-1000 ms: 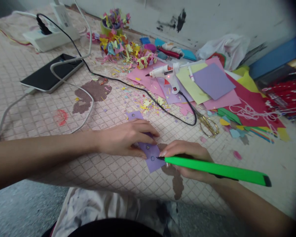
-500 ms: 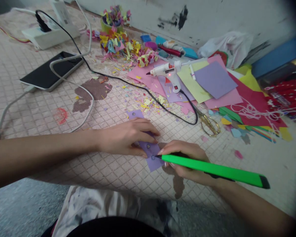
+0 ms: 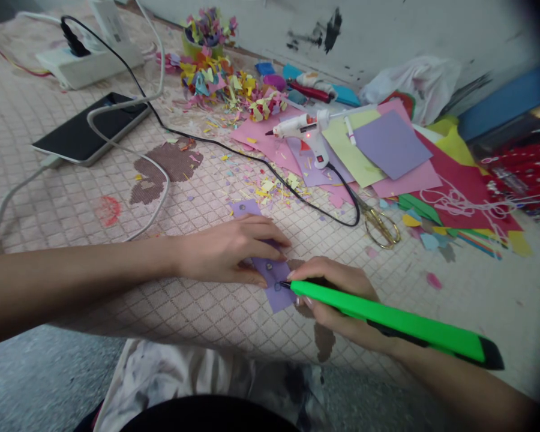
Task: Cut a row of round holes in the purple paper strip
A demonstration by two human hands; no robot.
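A strip of purple paper (image 3: 278, 302) with small dark circles drawn on it lies on the quilted cloth near the table's front edge. My left hand (image 3: 234, 247) rests on the strip from the left, fingers stretched out and pressing it flat, hiding its middle. From the right, my right hand (image 3: 344, 276) grips a bright green pen (image 3: 396, 318) with a black end. The pen slants low across the hand. Its thin dark tip meets the paper at the edge of the circle nearest me.
Behind the hands are a white glue gun (image 3: 314, 141), gold-handled scissors (image 3: 380, 228), stacked coloured paper (image 3: 393, 144) and scattered paper scraps (image 3: 265, 189). A black cord (image 3: 234, 150) crosses the table. At left lie a phone (image 3: 90, 129) and a white power strip (image 3: 85, 63).
The pen's rear end has dropped and swung slightly right and toward me, while its tip shifted slightly left around the circle. My left hand stays on the paper strip.
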